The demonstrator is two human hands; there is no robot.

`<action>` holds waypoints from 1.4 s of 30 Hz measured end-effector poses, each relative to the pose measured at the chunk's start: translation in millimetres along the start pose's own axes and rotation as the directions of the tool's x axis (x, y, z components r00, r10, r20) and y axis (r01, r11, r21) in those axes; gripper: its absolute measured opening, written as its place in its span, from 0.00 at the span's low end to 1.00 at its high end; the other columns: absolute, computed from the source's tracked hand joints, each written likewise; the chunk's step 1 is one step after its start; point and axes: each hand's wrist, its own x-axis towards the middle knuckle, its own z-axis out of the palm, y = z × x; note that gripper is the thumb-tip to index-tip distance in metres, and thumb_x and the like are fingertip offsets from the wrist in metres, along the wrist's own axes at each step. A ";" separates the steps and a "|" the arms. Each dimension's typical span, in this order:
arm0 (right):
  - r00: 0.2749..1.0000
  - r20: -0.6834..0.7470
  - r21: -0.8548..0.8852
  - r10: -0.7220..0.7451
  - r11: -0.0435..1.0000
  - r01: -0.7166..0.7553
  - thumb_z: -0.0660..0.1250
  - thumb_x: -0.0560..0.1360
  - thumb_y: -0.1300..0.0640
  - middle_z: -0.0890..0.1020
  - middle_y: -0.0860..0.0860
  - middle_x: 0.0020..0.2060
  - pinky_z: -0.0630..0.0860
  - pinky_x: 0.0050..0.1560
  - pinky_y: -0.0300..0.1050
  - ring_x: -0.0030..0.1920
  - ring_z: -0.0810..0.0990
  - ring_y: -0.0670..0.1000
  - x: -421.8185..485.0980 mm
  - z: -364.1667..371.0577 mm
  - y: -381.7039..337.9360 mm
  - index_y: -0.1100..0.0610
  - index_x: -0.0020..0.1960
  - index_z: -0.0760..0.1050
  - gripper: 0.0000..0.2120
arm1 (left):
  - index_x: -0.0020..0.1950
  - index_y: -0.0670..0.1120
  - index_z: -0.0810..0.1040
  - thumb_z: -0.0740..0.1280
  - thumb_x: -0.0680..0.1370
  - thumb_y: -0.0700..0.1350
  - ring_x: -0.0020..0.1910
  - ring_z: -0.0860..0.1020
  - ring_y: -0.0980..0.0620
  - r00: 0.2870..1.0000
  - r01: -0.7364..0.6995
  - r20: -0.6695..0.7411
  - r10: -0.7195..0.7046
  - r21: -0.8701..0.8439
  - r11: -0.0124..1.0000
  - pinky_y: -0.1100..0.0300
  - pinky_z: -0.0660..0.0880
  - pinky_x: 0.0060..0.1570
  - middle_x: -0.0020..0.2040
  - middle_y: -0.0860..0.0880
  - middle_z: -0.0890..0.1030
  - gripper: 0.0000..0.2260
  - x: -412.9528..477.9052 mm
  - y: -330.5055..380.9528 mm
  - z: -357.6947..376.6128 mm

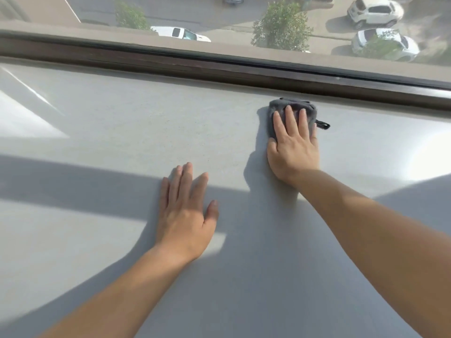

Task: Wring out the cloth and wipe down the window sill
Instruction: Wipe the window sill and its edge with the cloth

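One gray cloth (pixel 277 106), bunched up small, is sitting on the window sill (pixel 122 123) way at the far edge, just beside the dark window frame (pixel 219 67), over to the right of the middle. The right hand (pixel 292 145) is planted flat on top of it, fingers (pixel 289 118) straight and a bit spread, pressing down rather than grabbing, so you only see cloth poking out past the fingertips and on both sides. A little black loop (pixel 322 124) sticks out of the cloth on the right and lies on the sill. The left hand (pixel 185 215) is nearer the person and well apart from the cloth, palm down on the bare sill, its fingers (pixel 186 176) straight and relaxed, holding nothing. Sunlight and broad shadows (pixel 73 176) band the pale gray surface. Through the glass (pixel 317 48), way down below, there's white cars (pixel 374 11) and a few green trees (pixel 280 23).
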 end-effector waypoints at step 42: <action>0.876 0.052 -0.022 -0.479 0.877 0.481 0.53 0.78 0.50 0.60 0.51 0.80 0.50 0.79 0.59 0.81 0.51 0.56 -140.9 22.4 -25.1 0.51 0.79 0.63 0.29 | 0.75 0.47 0.66 0.52 0.77 0.56 0.80 0.48 0.50 1.000 0.016 0.012 -0.016 -0.021 1.000 0.52 0.37 0.77 0.81 0.47 0.57 0.28 -35.5 -59.0 -34.0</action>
